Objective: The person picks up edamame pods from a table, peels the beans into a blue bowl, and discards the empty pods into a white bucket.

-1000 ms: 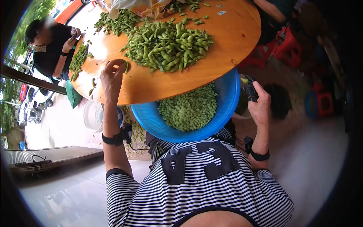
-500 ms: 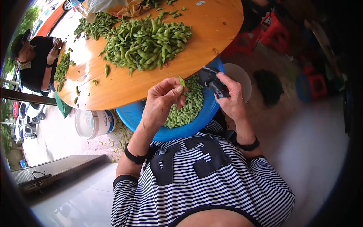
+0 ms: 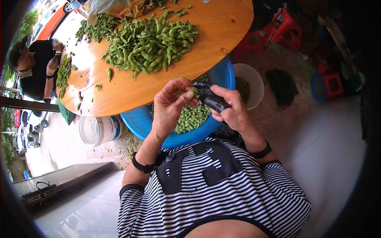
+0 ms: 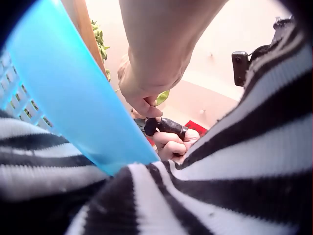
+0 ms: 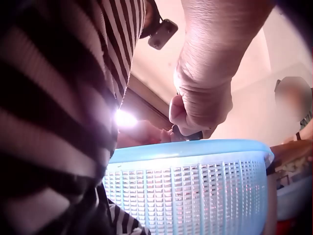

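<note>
My left hand [image 3: 164, 111] pinches a green edamame pod [image 3: 193, 90] between thumb and fingers. Black coverings [image 3: 216, 101] are on the thumb and forefinger of my right hand [image 3: 238, 113], which grips the pod's other side. Both hands meet over a blue plastic basket [image 3: 174, 141] holding shelled green beans [image 3: 192, 120]. In the left wrist view, part of the pod [image 4: 163, 97] shows beyond the left fingers, above the black thumb covering [image 4: 171, 127]. The right wrist view shows the basket's slotted wall [image 5: 195, 191] below the right hand [image 5: 205, 110]; the pod is hidden there.
A pile of pods [image 3: 152, 45] lies on the round wooden table [image 3: 206, 65]. A pale bucket [image 3: 256, 85] stands right of the basket, another bucket [image 3: 95, 131] to the left. Another person [image 3: 37, 65] sits at the table's left. Red stools [image 3: 287, 33] stand at the right.
My left hand has come from the table to above the basket with a pod. My right hand has moved left to meet it, its covered fingers closing on the pod.
</note>
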